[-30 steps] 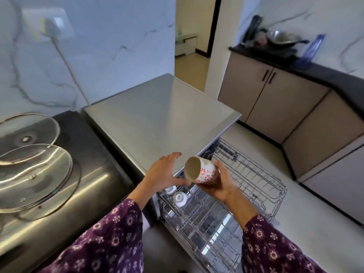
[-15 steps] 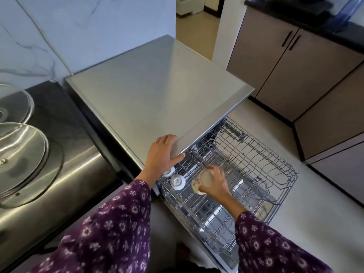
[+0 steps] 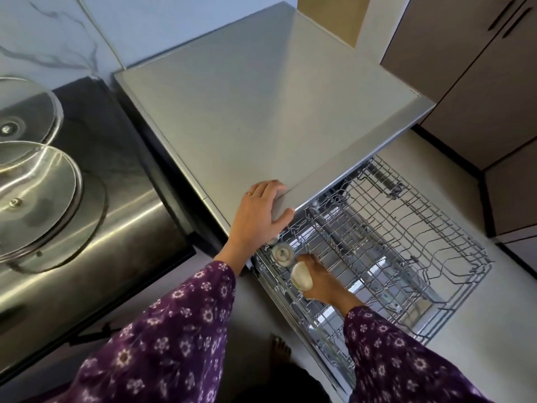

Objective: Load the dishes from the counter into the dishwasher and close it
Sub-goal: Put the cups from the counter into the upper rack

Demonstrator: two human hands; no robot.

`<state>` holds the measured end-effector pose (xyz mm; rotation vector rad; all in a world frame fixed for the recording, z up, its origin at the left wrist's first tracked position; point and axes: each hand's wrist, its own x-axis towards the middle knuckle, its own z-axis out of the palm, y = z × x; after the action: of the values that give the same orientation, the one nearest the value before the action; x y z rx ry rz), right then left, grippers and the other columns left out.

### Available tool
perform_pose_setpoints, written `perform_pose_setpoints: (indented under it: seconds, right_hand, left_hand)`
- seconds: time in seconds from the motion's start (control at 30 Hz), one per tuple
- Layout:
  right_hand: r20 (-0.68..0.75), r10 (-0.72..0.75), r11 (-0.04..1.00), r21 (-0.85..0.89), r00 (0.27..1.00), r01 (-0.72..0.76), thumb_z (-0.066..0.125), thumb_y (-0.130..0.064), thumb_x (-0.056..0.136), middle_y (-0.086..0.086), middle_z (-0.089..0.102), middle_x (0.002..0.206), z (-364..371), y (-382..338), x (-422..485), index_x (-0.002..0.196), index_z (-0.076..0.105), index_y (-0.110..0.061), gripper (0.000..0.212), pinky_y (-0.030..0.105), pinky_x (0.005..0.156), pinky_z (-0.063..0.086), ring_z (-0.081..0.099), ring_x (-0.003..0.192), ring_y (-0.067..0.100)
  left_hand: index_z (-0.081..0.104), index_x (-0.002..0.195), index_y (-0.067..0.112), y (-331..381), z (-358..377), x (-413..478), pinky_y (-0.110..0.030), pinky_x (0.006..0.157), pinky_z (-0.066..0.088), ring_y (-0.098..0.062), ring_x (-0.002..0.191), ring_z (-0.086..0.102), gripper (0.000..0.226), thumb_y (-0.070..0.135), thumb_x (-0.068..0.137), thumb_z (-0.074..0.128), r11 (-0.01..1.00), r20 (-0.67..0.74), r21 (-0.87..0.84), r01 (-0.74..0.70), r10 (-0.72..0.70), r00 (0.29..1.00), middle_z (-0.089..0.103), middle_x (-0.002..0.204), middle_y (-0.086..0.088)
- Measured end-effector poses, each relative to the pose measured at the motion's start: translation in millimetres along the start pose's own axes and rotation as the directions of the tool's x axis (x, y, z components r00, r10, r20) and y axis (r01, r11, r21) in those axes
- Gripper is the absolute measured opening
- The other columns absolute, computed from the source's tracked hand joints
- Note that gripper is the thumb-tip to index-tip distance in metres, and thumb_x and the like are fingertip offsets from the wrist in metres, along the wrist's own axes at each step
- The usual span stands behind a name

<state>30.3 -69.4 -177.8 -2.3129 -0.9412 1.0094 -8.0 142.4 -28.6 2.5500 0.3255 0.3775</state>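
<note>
Two small cups (image 3: 282, 253) appear already racked, bottoms up, at the near-left corner of the upper rack (image 3: 406, 228). Your right hand (image 3: 322, 282) clasps a third cup (image 3: 301, 276), inverted just beside them and not yet set down. Two glass lids (image 3: 37, 196) wait on the counter (image 3: 122, 216), and closing is left. Your left hand (image 3: 258, 216) rests with relaxed fingers on the corner of the dishwasher top (image 3: 261, 97). The rack's right side shows bare wire, so you have room there.
</note>
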Motion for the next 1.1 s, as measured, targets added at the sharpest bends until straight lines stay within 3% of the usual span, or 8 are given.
perform_pose_setpoints:
  seconds: [0.2,0.4,0.57,0.67,0.77,0.9,1.0,1.1]
  right_hand:
    - [-0.011,-0.063,0.998,-0.013,0.998,0.062,0.078,-0.010,0.063,-0.002,0.037,0.131,6.7,7.8,12.9,0.128,0.033,-0.029,0.081,0.044,0.096,0.047,0.041,0.117,0.017]
    - [-0.006,-0.098,0.975,-0.200,0.995,0.095,0.080,-0.008,0.062,0.001,0.038,0.133,13.3,9.8,20.9,0.129,0.037,-0.018,0.081,0.035,0.099,0.046,0.043,0.120,0.021]
    - [0.015,-0.020,0.965,-0.260,1.000,0.024,0.084,-0.014,0.058,0.004,0.021,0.145,9.6,-1.0,14.4,0.139,0.027,-0.019,0.100,0.047,0.102,0.043,0.028,0.132,0.027]
    - [-0.076,-0.025,0.975,-0.223,0.997,0.008,0.070,-0.020,0.076,0.006,0.021,0.142,-0.2,-23.2,1.2,0.138,0.029,-0.020,0.075,0.047,0.095,0.049,0.036,0.128,0.032]
    - [-0.258,-0.289,0.926,-0.321,0.922,0.200,0.063,-0.018,0.084,0.006,0.044,0.126,-10.9,-65.4,-17.6,0.123,0.045,-0.015,0.043,0.034,0.086,0.056,0.055,0.104,0.020]
    - [-0.266,-0.607,0.784,-0.360,0.749,0.507,0.068,-0.008,0.076,0.006,0.057,0.101,-13.1,-138.7,-34.2,0.104,0.052,-0.013,0.032,0.022,0.070,0.053,0.057,0.081,0.014]
    - [-0.328,-0.673,0.740,-0.306,0.663,0.599,0.067,-0.007,0.076,0.004,0.060,0.095,-6.6,-209.3,-39.5,0.097,0.060,-0.011,0.023,0.016,0.070,0.042,0.054,0.079,0.011]
    - [-0.318,-0.698,0.709,-0.175,0.642,0.683,0.058,-0.011,0.081,0.002,0.058,0.099,10.8,-287.2,-37.8,0.103,0.057,-0.013,0.023,0.014,0.076,0.044,0.055,0.082,0.008]
  left_hand:
    - [0.055,0.117,0.013,-2.7,2.2,0.9,-0.028,0.094,0.038,-0.018,0.113,0.049,0.043,0.039,0.084,0.063,1.000,-0.033,-0.010,-0.011,0.011,0.999,0.058,0.123,0.000]
    - [0.056,0.114,0.012,-3.9,3.3,1.0,-0.024,0.091,0.035,-0.018,0.111,0.049,0.040,0.039,0.085,0.062,0.999,-0.033,-0.004,-0.039,0.039,0.999,0.058,0.120,0.000]
    - [0.056,0.113,0.013,-3.4,3.0,-0.3,-0.023,0.092,0.034,-0.018,0.110,0.050,0.038,0.039,0.085,0.062,0.999,-0.051,0.005,-0.044,0.045,0.998,0.059,0.118,0.002]
    - [0.056,0.114,0.013,-0.8,-2.4,-3.0,-0.028,0.093,0.041,-0.017,0.109,0.051,0.037,0.036,0.086,0.061,0.999,-0.049,-0.044,-0.030,0.028,0.998,0.059,0.118,0.001]
    - [0.053,0.123,0.015,0.9,-21.3,-14.1,-0.028,0.094,0.042,-0.013,0.112,0.047,0.039,0.034,0.089,0.059,0.984,-0.038,-0.155,0.087,-0.094,0.995,0.055,0.123,0.002]
    - [0.051,0.125,0.017,-12.3,-65.9,-40.6,-0.024,0.099,0.036,-0.012,0.119,0.045,0.039,0.029,0.089,0.059,0.962,-0.071,-0.211,0.173,-0.191,0.979,0.053,0.128,0.002]
    - [0.054,0.121,0.018,-36.9,-115.5,-70.6,-0.015,0.093,0.031,-0.011,0.113,0.049,0.036,0.027,0.087,0.063,0.962,-0.163,-0.200,0.187,-0.221,0.961,0.058,0.121,0.004]
    - [0.057,0.115,0.017,-70.7,-180.1,-115.9,-0.021,0.091,0.039,-0.012,0.104,0.055,0.033,0.025,0.084,0.065,0.959,-0.300,-0.168,0.228,-0.270,0.915,0.062,0.111,0.004]
